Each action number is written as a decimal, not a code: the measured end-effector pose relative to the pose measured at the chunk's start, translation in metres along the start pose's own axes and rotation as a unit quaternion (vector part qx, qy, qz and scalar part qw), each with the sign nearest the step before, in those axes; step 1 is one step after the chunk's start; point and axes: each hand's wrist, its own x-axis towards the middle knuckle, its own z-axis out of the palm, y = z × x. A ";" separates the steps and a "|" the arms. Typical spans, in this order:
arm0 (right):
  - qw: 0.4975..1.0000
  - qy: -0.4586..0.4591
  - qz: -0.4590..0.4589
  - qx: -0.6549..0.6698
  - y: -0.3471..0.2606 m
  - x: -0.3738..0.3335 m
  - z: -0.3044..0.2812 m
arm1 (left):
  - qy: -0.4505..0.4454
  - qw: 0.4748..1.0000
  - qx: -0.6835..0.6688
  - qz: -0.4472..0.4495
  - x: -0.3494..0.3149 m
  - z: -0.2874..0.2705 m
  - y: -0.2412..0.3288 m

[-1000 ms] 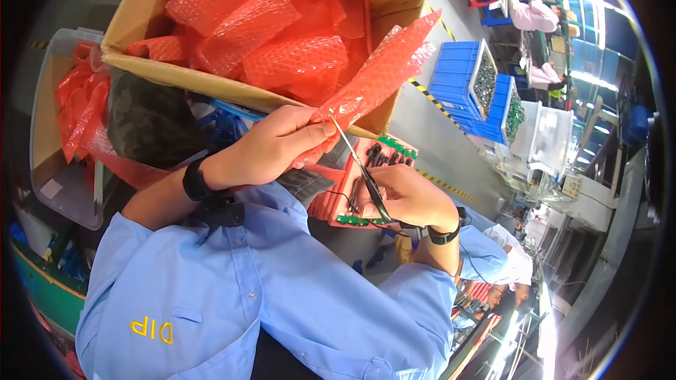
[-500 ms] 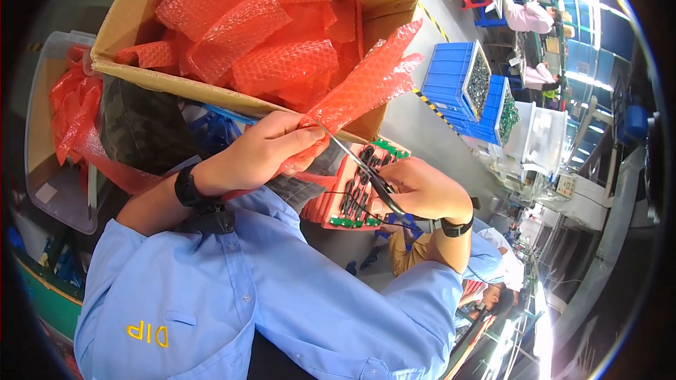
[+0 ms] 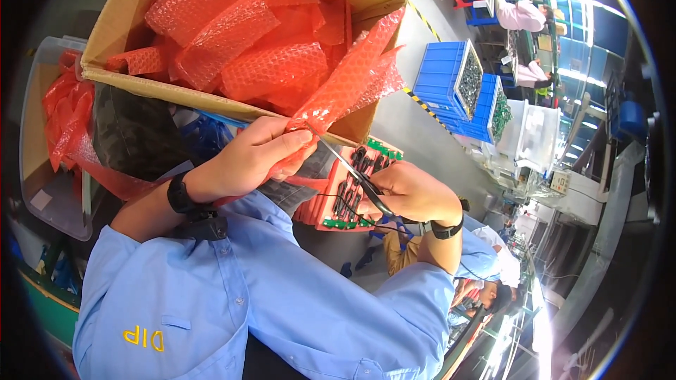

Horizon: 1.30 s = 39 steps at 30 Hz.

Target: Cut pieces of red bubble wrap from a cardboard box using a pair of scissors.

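My left hand point(image 3: 257, 151) is closed round a strip of red bubble wrap point(image 3: 345, 88), pinching it between thumb and fingers. The wrap's upper part fans out over the near right corner of a cardboard box point(image 3: 162, 90). In my right hand point(image 3: 415, 193) is a pair of scissors point(image 3: 362, 179) with black handles, its blades reaching to the wrap beside my left fingertips. Whether the blades are apart cannot be made out. A long red tail of the wrap runs behind my left wrist. Many cut pieces of red bubble wrap point(image 3: 236, 32) fill the box.
At the left stands a clear plastic bin point(image 3: 53, 197) with more red wrap. Below the scissors is a red-pink tray point(image 3: 317, 214) with black and green parts. Blue crates point(image 3: 443, 77) sit on the floor at the right. People work at benches farther off.
The whole view has shifted slightly, moving the box and hands a little left in the picture. Both hands keep their hold on the bubble wrap and the scissors.
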 end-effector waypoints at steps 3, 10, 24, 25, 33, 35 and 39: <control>1.000 0.004 -0.006 -0.006 0.007 0.001 -0.001 | -0.009 1.000 -0.005 0.003 0.000 -0.001 -0.001; 0.998 -0.018 -0.055 -0.015 0.016 0.008 -0.007 | -0.045 0.999 0.019 -0.005 0.000 -0.001 -0.001; 0.996 -0.085 -0.024 0.020 0.013 0.024 -0.018 | -0.080 0.995 0.051 -0.036 -0.001 -0.003 0.003; 0.996 -0.088 -0.021 0.024 0.013 0.024 -0.019 | -0.079 0.995 0.051 -0.035 -0.001 -0.004 0.003; 0.995 -0.100 -0.009 0.005 0.008 0.028 -0.025 | -0.059 0.997 0.033 -0.031 -0.002 -0.003 0.005; 0.995 -0.095 0.007 0.036 0.005 0.028 -0.024 | -0.075 0.996 0.056 -0.009 -0.003 -0.004 0.004; 0.989 -0.075 0.007 0.124 0.016 0.023 -0.023 | -0.063 0.997 0.044 -0.007 0.001 -0.002 -0.001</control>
